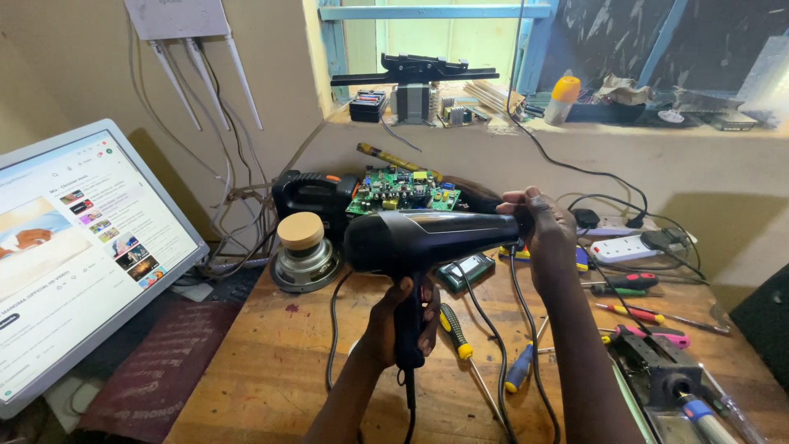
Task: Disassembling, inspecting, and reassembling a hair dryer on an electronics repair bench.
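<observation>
A black hair dryer [427, 234] is held level above a wooden workbench [271, 362], its barrel lying left to right. My left hand [399, 321] grips its handle from below. My right hand [538, 226] is closed around the barrel's right end. The dryer's black cord [408, 403] drops from the handle toward me. Behind the dryer lies a green circuit board [399, 189].
A lit monitor [74, 247] stands at the left. A round speaker part [302, 251] sits left of the dryer. Several screwdrivers [456, 333] and cables lie on the bench, with a white power strip [629, 245] at the right. A cluttered window sill [575, 123] runs behind.
</observation>
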